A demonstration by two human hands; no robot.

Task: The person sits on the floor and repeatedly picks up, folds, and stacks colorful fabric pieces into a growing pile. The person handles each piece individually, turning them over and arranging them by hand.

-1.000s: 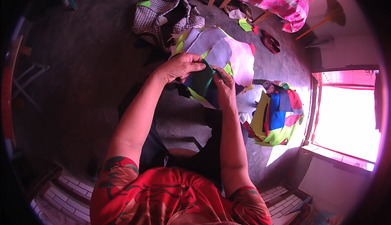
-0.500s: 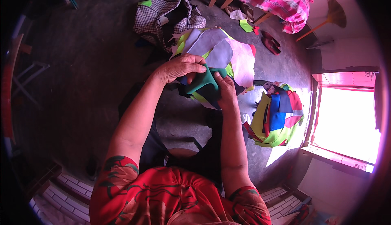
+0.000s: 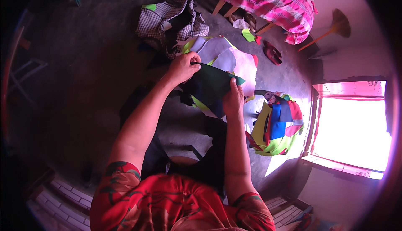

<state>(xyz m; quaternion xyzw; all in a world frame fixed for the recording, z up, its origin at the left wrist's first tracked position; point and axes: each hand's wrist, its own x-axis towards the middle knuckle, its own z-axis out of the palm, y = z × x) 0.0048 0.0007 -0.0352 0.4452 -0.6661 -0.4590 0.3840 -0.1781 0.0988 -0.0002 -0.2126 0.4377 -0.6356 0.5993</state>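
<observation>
A dark green piece of cloth (image 3: 213,81) is stretched between my two hands, its upper edge running slantwise from one to the other. My left hand (image 3: 184,67) pinches its upper left corner. At the right end, my right hand (image 3: 233,99) grips the cloth with the thumb on top, near a pointed corner; the fingers beneath are partly hidden. Just beyond and below the cloth lies a heap of fabric pieces (image 3: 245,65), pale lilac, pink and lime green. The green cloth covers part of this heap.
A bundle of coloured cloth scraps (image 3: 278,124) sits on the floor to the right. A checked garment (image 3: 153,24) lies beyond the heap at left. Farther off are a table with a pink plaid cover (image 3: 268,3), shoes (image 3: 272,53), a broom (image 3: 339,24) and a bright window (image 3: 349,130).
The green cloth was folded and bunched between my hands; now it is spread out flat and taut. My hands have moved slightly apart.
</observation>
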